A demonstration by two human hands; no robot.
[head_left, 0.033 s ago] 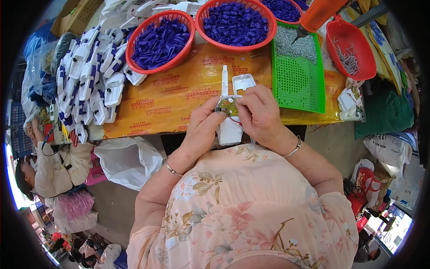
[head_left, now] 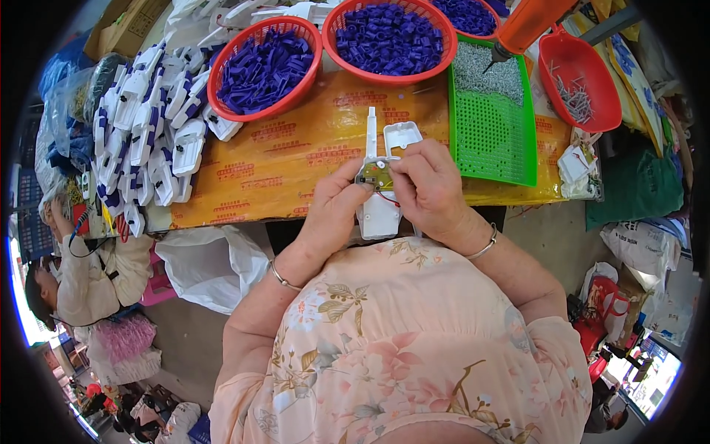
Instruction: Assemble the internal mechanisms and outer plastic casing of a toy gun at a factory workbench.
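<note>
My left hand (head_left: 333, 203) is closed on the left side of an opened white plastic housing (head_left: 381, 222), just over the table's near edge. Inside it sits a small green circuit board (head_left: 377, 176), with the left thumb beside a dark part on it. My right hand (head_left: 429, 189) pinches at the board's right edge; its fingertips hide what exactly they grip. A thin red wire (head_left: 387, 198) curves below the board. The housing's narrow white arm (head_left: 371, 129) points away from me. Beside it is a white frame-like shell (head_left: 403, 135); whether it is joined on cannot be seen.
Red baskets of purple plastic parts (head_left: 268, 72) stand at the back. A green perforated tray (head_left: 492, 140) holds small screws under an orange power screwdriver (head_left: 521, 29). A red scoop (head_left: 580, 85) holds metal pins. White-and-purple assemblies (head_left: 148, 133) are heaped left. Another person (head_left: 92, 274) sits far left.
</note>
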